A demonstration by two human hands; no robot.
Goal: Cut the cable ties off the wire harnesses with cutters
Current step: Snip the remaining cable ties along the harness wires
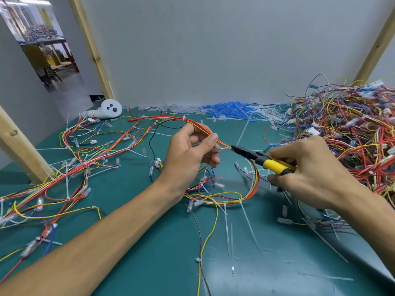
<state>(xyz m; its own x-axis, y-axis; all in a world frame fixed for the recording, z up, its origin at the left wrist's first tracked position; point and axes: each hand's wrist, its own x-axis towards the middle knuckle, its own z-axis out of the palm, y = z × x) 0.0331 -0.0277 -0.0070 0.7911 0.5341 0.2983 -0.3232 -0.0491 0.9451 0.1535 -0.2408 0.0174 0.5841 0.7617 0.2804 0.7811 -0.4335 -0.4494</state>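
Observation:
My left hand [188,154] holds a red, orange and yellow wire harness [254,184] up off the green table, pinching it by a small clear sleeve and a white cable tie [224,148]. My right hand [307,174] grips yellow-and-black cutters [265,160]. Their black jaws point left and touch the harness at the white tie, just right of my left fingertips. The harness loops down onto the mat below both hands.
A big tangle of wire harnesses [346,129] fills the right side. More harnesses [85,159] lie spread at left. Cut white ties [248,223] litter the green mat [149,253]. Blue connectors [226,112] pile at the back wall, beside a white device [110,108]. Wooden posts [19,146] stand at left.

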